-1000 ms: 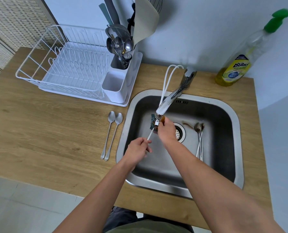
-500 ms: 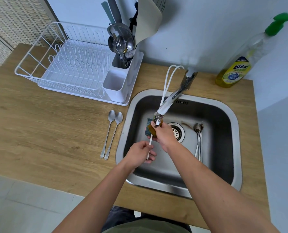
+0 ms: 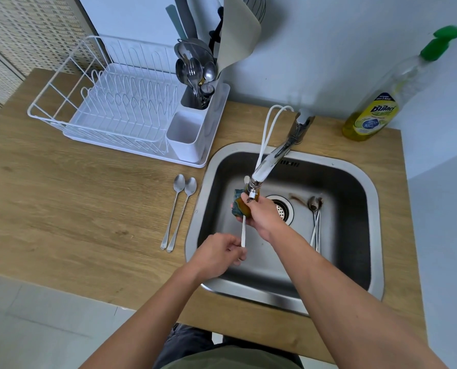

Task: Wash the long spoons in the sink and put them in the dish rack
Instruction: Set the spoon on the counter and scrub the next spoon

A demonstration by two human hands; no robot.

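Note:
Over the steel sink (image 3: pixel 360 182) my left hand (image 3: pixel 218 255) pinches the lower end of a long spoon (image 3: pixel 243 231). Its bowl end pokes out just above a yellow and green sponge (image 3: pixel 239 206), which my right hand (image 3: pixel 263 215) squeezes around the spoon under the tap spout (image 3: pixel 262 171). Several more long spoons (image 3: pixel 315 225) lie on the sink floor right of the drain, one bowl with brown residue. Two long spoons (image 3: pixel 178 211) lie side by side on the wooden counter left of the sink. The white dish rack (image 3: pixel 110 113) stands at the back left.
The rack's cutlery holder (image 3: pixel 196 83) holds several utensils; its front white cup (image 3: pixel 183 134) is empty. A dish soap bottle (image 3: pixel 376 102) stands at the back right against the wall. A beige mat (image 3: pixel 238 30) hangs above the rack. The counter's front edge runs near my body.
My right hand and the sponge have slid back along the spoon toward me and a little left, and the spoon's bowl now shows above the sponge. My left hand has drawn nearer too.

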